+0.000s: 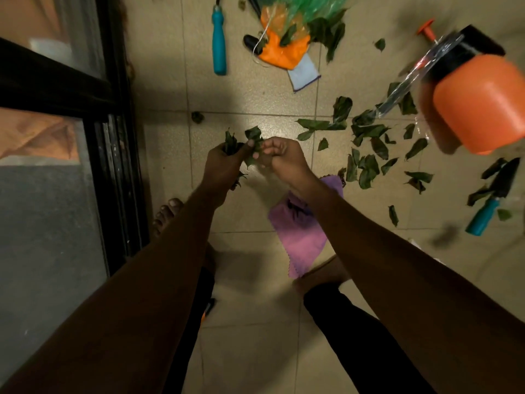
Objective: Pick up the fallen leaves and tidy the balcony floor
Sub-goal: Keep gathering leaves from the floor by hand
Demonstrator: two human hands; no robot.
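Observation:
My left hand (224, 163) grips a bunch of dark green leaves (231, 142) above the tiled floor (250, 280). My right hand (284, 159) is curled beside it, and its fingers pinch a leaf (254, 135) that sits against the bunch. Several loose leaves (366, 166) lie scattered on the tiles to the right of my hands. More leaves (326, 32) spill from a green plastic bag (306, 7) at the top of the view.
An orange sprayer bottle (477, 106) stands at the right. A teal-handled tool (219, 44) and an orange glove (284, 49) lie at the top, a trowel (494, 194) at the right. A purple cloth (301, 231) lies under my right arm. A black door frame (119, 137) runs along the left.

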